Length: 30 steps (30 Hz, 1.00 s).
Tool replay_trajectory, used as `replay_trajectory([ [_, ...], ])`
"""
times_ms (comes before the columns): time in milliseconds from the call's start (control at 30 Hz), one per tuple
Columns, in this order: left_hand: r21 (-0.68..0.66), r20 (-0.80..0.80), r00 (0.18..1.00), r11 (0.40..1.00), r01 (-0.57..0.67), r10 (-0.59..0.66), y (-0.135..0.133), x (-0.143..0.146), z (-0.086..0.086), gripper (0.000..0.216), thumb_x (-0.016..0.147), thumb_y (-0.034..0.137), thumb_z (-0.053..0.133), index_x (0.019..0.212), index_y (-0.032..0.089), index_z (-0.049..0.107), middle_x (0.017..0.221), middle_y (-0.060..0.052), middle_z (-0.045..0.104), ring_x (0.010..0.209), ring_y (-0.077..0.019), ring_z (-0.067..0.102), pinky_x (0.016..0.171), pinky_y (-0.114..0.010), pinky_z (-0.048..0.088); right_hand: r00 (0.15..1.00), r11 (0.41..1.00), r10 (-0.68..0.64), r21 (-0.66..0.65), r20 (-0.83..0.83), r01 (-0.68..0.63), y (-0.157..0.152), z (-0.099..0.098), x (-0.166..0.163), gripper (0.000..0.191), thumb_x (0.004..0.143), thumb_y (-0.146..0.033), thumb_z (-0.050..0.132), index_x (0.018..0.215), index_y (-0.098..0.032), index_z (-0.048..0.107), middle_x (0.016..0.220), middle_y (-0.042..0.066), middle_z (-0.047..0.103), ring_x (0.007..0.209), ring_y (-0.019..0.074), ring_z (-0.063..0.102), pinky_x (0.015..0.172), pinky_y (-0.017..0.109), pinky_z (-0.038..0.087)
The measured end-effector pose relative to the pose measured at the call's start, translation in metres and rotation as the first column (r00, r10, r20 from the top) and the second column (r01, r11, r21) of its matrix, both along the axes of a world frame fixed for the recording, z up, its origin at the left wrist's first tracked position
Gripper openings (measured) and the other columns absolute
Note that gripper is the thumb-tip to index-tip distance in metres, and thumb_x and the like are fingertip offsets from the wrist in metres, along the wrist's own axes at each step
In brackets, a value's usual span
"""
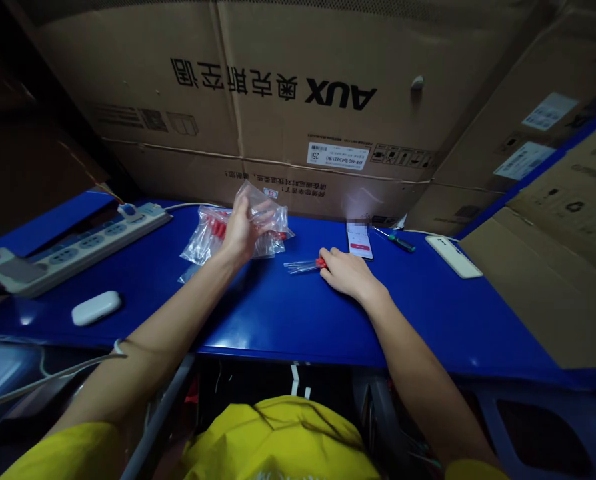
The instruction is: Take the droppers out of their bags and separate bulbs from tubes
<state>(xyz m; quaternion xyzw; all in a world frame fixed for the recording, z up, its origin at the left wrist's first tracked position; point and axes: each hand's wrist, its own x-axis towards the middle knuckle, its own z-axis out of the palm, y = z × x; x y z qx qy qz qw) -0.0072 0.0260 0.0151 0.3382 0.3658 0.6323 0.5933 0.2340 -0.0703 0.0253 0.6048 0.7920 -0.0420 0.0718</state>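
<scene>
Holding one unbagged bundle of red-ended clear rods [303, 267], the right hand [349, 273] rests over the blue tabletop [298, 320]; the left hand [241, 228] apparently pinches a transparent plastic bag [274, 208]; red pieces [218, 228] remain bagged.

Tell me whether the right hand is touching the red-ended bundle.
Touching: the head view shows the right hand with its fingertips against the red end of the bundle.
</scene>
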Motion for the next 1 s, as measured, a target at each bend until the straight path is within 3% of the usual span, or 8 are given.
replay_trajectory([
  [367,0.007,0.034,0.996,0.996,0.084,-0.084,-0.017,0.025,-0.007,0.051,0.109,0.048,0.052,0.157,0.031,0.047,0.128,-0.013,0.075,0.115,-0.0273,0.073,0.101,-0.047,0.058,0.999,0.999,-0.033,-0.004,0.009,0.033,-0.005,0.0,-0.006,0.041,0.103,-0.041,0.05,0.137,-0.018,0.056,0.126,0.016,0.069,0.106,0.0332,0.072,0.084,0.04,0.049],
  [633,0.048,0.009,0.977,0.976,0.213,-0.214,-0.037,0.041,-0.01,0.035,0.108,0.042,0.052,0.139,0.03,0.063,0.151,-0.006,0.065,0.137,-0.0288,0.06,0.113,-0.05,0.051,0.998,0.999,-0.01,0.052,-0.069,0.013,-0.001,-0.002,0.005,0.054,0.102,-0.067,0.054,0.132,-0.022,0.062,0.121,0.014,0.072,0.107,0.0328,0.072,0.084,0.039,0.051],
  [867,0.013,0.063,0.983,0.985,0.174,-0.174,-0.036,0.048,-0.025,0.04,0.102,0.045,0.064,0.139,0.028,0.065,0.141,-0.01,0.065,0.134,-0.0308,0.059,0.115,-0.048,0.049,0.979,0.994,-0.024,0.099,-0.203,0.045,0.009,-0.006,0.01,0.04,0.112,-0.053,0.043,0.124,-0.025,0.069,0.118,0.011,0.075,0.107,0.0274,0.071,0.086,0.036,0.05],
  [1000,0.005,0.1,0.983,0.988,0.155,-0.155,-0.035,0.05,-0.029,0.04,0.103,0.038,0.066,0.141,0.028,0.062,0.13,-0.01,0.069,0.124,-0.028,0.066,0.115,-0.048,0.05,0.952,0.995,-0.017,0.085,-0.304,0.045,0.015,-0.01,0.016,0.033,0.111,-0.045,0.047,0.123,-0.024,0.07,0.12,0.011,0.075,0.111,0.0263,0.07,0.089,0.035,0.049],
])
